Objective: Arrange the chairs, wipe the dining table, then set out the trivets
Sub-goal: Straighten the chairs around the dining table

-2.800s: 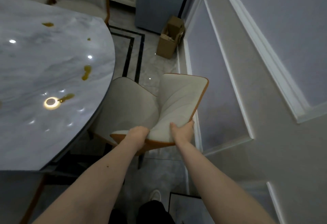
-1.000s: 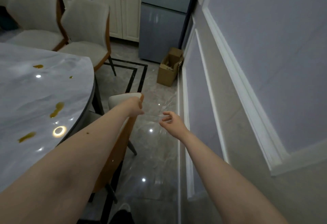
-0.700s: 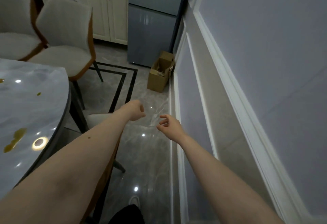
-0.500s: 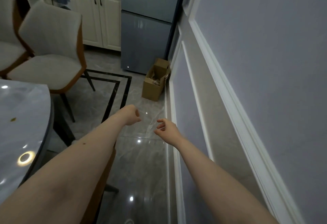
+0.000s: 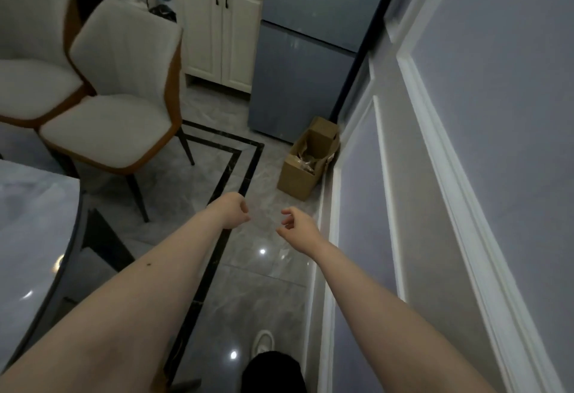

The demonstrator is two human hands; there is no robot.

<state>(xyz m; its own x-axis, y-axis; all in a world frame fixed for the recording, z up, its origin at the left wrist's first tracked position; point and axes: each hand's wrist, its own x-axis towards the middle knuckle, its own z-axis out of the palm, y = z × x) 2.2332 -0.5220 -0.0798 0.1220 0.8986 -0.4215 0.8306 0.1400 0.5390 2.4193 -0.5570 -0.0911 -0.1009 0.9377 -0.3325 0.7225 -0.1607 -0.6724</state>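
Both arms reached forward over the floor, and neither hand held anything. The left hand hung with its fingers curled loosely inward; the right hand was beside it, a little apart, its fingers relaxed and half bent, thumb pointing toward the left hand. Neither touched a chair or the worktop.

The worktop, a grey marbled slab with a dark rounded rim, filled the lower left, just beside the left forearm. Beyond its far edge stood a chair, white-cushioned with an orange shell and dark legs, its seat facing the worktop but pulled back from it. A second chair of the same make stood just left of the first, touching or nearly touching it and partly cut off by the frame edge.

A black double line ran inlaid across the glossy grey floor tiles, passing under the left arm. Farther on, a grey fridge stood against the right wall, with a white cabinet to its left. An open cardboard box sat on the floor at the foot of the fridge, against the wall's white baseboard. A white shoe and a dark trouser leg showed at the bottom edge.
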